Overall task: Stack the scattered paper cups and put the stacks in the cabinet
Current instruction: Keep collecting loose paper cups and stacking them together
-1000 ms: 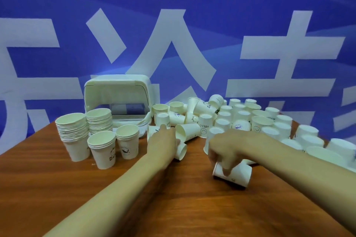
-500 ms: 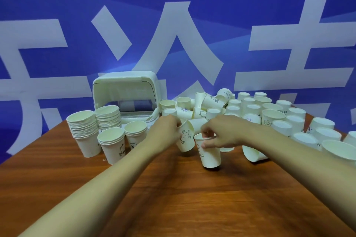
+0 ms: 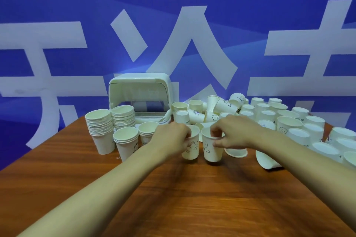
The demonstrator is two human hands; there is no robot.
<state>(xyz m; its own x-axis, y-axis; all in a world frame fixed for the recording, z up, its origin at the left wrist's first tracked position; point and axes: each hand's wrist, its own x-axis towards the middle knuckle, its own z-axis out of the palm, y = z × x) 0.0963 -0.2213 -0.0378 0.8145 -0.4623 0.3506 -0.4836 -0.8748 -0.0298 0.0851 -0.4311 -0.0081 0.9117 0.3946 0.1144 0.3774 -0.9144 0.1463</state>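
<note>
My left hand (image 3: 172, 138) grips an upright white paper cup with a cartoon print (image 3: 191, 147), held just above the wooden table (image 3: 173, 198). Right beside it, my right hand (image 3: 231, 132) pinches the rim of a second upright cup printed HELLO (image 3: 212, 150). The two cups nearly touch. Several stacks of cups (image 3: 100, 131) stand at the left, in front of the small white cabinet (image 3: 140, 92) with its lid raised. Many loose cups (image 3: 289, 121), upright, upside down or lying, crowd the table's right side.
One cup lies on its side (image 3: 266, 159) near my right forearm, and another (image 3: 236, 153) sits just under my right hand. A blue wall with large white characters (image 3: 192, 44) stands close behind the table. Bare wood fills the near part of the table.
My left hand has turned its tilted cup upright and brought it next to the right hand's cup. Both hands shifted slightly nearer to me; the right keeps its pinch on the rim.
</note>
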